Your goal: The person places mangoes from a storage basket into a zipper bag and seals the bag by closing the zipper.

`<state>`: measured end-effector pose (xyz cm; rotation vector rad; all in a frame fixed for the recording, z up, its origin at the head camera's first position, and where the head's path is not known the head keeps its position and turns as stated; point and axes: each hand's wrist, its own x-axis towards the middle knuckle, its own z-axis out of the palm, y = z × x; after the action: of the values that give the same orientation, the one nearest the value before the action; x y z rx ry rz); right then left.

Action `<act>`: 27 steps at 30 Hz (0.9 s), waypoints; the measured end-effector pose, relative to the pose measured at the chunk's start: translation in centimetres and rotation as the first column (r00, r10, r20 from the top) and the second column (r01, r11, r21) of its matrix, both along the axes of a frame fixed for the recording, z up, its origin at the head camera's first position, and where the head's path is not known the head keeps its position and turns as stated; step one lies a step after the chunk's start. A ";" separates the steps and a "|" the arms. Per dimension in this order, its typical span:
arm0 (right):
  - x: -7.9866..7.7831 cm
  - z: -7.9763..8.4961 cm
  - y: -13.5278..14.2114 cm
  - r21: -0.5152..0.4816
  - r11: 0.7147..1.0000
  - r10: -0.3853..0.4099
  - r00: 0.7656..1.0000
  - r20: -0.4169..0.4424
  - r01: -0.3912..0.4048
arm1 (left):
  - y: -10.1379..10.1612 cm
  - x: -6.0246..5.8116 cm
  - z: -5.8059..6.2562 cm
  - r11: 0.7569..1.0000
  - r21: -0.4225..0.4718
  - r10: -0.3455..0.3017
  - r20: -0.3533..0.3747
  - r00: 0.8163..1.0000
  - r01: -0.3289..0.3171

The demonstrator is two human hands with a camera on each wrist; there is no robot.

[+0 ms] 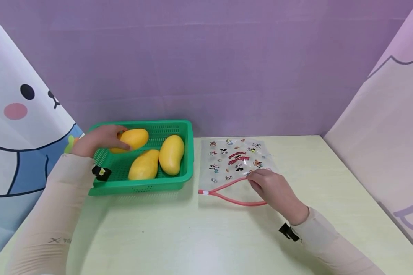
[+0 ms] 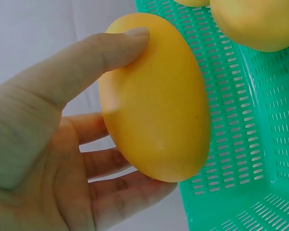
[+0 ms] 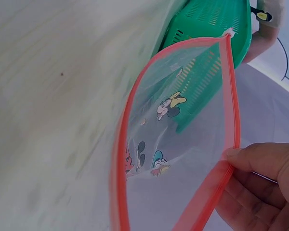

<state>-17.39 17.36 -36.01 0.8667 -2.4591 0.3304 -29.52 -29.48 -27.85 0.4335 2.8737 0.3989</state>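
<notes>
Left hand (image 1: 103, 138) curls round 1 mango (image 1: 137, 138), 2 mangoes (image 1: 172, 154) remain in the basket (image 1: 141, 186), right hand (image 1: 276, 192) pinches the bag (image 1: 223, 162) open, none inside yet!

Open bench (image 1: 165, 236) spreads in front of the green basket (image 1: 141, 186) and bag (image 1: 239, 157). Between the left hand (image 1: 103, 138) and the bag's gaping mouth lie two mangoes (image 1: 171, 154) and the basket's right wall; a purple backdrop (image 1: 206, 76) blocks the rear.
</notes>
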 end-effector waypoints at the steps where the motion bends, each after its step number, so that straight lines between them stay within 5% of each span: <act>1: 0.0 0.0 0.0 0.000 1.000 0.001 1.000 0.000 -0.001 | 0.0 0.1 0.1 1.000 0.003 -0.002 0.002 1.000 0.002; 27: 0.0 0.1 -0.3 -0.003 1.000 0.016 1.000 0.009 -0.016 | 1.5 1.4 1.8 0.999 -0.043 -0.016 -0.069 0.997 0.013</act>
<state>-17.44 17.09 -35.87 0.8861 -2.4602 0.3437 -28.16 -28.03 -26.02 0.4701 2.9380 0.3259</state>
